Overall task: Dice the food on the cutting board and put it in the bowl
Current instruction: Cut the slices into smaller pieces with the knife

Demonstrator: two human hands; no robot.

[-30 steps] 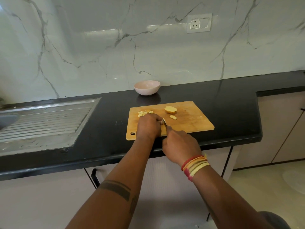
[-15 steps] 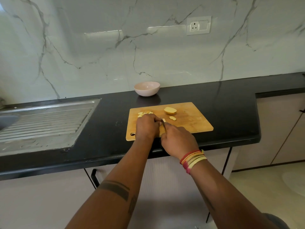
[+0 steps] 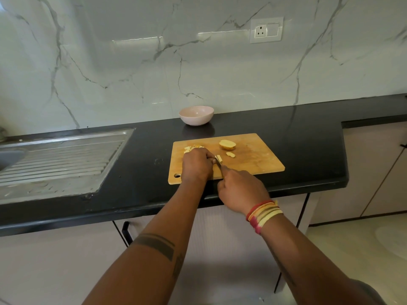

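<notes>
While the left hand [image 3: 196, 164] curls over a potato strip [image 3: 219, 159] and the right hand [image 3: 241, 190] grips one knife [image 3: 218, 162], one half potato [image 3: 227, 144] waits on the cutting board [image 3: 259, 160]; one bowl [image 3: 196, 115] holds nothing.

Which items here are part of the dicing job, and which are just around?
In use: cutting board, knife, potato half, diced pieces, strips being cut, bowl.

Just around: sink drainboard, wall socket, cabinet handle.

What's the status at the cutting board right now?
Left hand holds food down, right hand grips knife mid-cut. Potato half uncut, diced bits on board. Bowl empty, path clear.
</notes>
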